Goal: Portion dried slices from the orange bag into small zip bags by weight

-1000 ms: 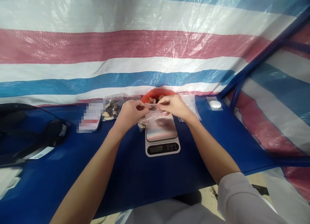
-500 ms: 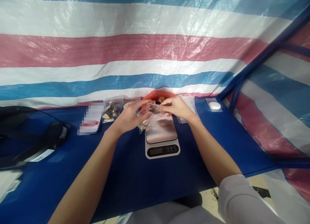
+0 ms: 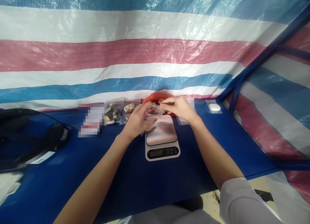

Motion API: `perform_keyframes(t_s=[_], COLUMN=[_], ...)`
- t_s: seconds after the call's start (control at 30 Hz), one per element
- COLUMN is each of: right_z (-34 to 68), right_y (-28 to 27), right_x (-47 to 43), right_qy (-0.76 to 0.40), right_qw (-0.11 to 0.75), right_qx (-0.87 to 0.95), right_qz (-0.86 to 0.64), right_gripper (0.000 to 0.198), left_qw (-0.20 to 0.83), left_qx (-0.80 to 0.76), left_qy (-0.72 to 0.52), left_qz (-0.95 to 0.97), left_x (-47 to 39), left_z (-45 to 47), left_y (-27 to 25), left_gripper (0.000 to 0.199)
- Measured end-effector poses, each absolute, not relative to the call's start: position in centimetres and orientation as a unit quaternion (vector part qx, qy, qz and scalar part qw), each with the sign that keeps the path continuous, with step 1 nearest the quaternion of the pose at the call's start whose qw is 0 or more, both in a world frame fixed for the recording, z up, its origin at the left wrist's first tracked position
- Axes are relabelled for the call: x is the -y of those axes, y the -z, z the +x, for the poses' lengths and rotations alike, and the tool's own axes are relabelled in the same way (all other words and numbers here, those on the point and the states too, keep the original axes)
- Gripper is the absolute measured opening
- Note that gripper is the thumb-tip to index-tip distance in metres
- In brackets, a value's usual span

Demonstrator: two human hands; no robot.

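Note:
My left hand (image 3: 136, 121) holds a small clear plastic bag (image 3: 153, 110) open above the far end of a white kitchen scale (image 3: 161, 140) with a steel platform. My right hand (image 3: 178, 108) pinches the bag's other edge, fingers at its mouth. Just behind both hands sits a red bag (image 3: 155, 96) with brown pieces in it, partly hidden by my fingers.
The scale stands on a blue table (image 3: 135, 175). Clear filled packets (image 3: 118, 111) and a blurred card (image 3: 92, 122) lie to the left, black gear (image 3: 31, 136) at far left. A small white object (image 3: 214, 107) lies right. A striped tarp (image 3: 121, 49) walls the back.
The clear bag's mouth has been pulled open from flat. Both hands have shifted slightly away from me, toward the red bag.

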State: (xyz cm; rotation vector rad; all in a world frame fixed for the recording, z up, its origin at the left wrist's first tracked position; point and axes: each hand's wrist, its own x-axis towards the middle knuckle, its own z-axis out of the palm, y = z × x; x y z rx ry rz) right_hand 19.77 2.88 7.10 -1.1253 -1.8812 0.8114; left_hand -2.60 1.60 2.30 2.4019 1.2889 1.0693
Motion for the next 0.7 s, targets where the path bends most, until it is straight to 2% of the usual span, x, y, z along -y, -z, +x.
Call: perform_keyframes(t_s=[0.13,0.3,0.43,0.53,0.7], right_z=[18.7,16.5,16.1,16.6,18.2], right_y=[-8.1,-7.6,-6.7,-6.6,-6.7], right_x=[-1.8,-1.4,-1.8,-2.2,-2.8], right_qy=[-0.263,-0.166,-0.122,-0.152,-0.322], right_qw=[0.411,0.289,0.227,0.243,0.36], right_qx=[0.755,0.821,0.847,0.842,0.801], right_qz=[-0.437,-0.464,-0.465,-0.456,-0.354], right_gripper=[0.019,0.014,0.019,0.019,0.013], left_qw=[0.113,0.129,0.144,0.175,0.261], left_qx=[-0.45,-0.465,-0.455,-0.455,-0.457], left_qy=[-0.365,-0.355,-0.354,-0.361,-0.324], left_qz=[0.807,0.801,0.804,0.795,0.786], left_x=[-1.4,-1.4,-1.5,-1.5,-1.7], left_z=[-2.2,-1.8,-1.9,-2.1,-3.2], left_y=[-2.0,-1.8,-2.0,-2.2,-3.3], left_gripper=[0.059,0.061,0.059,0.06,0.062])
